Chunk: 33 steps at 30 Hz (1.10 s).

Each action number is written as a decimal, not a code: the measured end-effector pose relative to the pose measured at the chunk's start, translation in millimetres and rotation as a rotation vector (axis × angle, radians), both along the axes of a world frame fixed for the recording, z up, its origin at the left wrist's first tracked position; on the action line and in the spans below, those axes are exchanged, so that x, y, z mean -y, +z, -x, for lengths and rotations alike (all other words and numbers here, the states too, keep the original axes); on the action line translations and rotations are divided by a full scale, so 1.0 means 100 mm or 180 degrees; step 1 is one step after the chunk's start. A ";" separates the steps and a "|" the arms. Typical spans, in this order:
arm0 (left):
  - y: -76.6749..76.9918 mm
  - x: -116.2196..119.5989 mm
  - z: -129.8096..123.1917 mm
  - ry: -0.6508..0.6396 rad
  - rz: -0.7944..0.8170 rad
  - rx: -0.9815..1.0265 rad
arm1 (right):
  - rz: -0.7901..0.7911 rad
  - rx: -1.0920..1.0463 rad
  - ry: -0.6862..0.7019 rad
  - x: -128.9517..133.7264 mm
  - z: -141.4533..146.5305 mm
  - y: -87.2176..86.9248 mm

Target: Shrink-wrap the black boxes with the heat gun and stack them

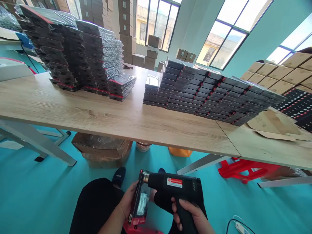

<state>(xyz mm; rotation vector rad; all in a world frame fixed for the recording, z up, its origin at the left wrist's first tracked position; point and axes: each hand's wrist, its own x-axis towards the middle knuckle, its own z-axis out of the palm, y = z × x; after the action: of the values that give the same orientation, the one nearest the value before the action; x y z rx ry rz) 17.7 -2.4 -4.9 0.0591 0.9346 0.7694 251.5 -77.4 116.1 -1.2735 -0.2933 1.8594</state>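
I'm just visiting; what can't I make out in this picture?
In the head view:
- Black gun-shaped tool: handle's end cut off by the bottom edge.
- Its label: the lines under the brand name are too small.
- Held box: far side turned away.
- Left grip: some fingers hidden behind that box.
- Orange item: top hidden by the tabletop.

On my feed, the one text I can read clearly is "HUA LAI SHI", in white on the red part of a label (174, 182) on the gun (179, 192); the finer lines beneath it blur. I can't decipher the small marks at the gun's rear, the print around the barcode (130, 218) on the box (139, 204), the white lettering on the slipper (119, 177), or the tags (124, 16) on the cartons (128, 21).
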 end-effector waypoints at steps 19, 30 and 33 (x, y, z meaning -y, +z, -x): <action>0.08 -0.02 0.08 0.0470 -0.0023 0.0112 | 0.0120 0.0231 -0.0474 -0.15 -0.01 -0.05; 0.11 0.00 0.03 0.0163 -0.0096 0.0329 | 0.0443 -0.0588 -0.0749 -0.11 -0.21 0.01; 0.06 0.02 0.04 0.0200 -0.0123 0.0257 | 0.0439 -0.0543 -0.0709 -0.13 -0.16 0.00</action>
<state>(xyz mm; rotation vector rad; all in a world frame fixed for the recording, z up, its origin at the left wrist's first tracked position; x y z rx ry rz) 13.8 -4.5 0.9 0.0323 0.8482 0.8423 268.0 -64.9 116.5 -1.1768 0.0671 1.8052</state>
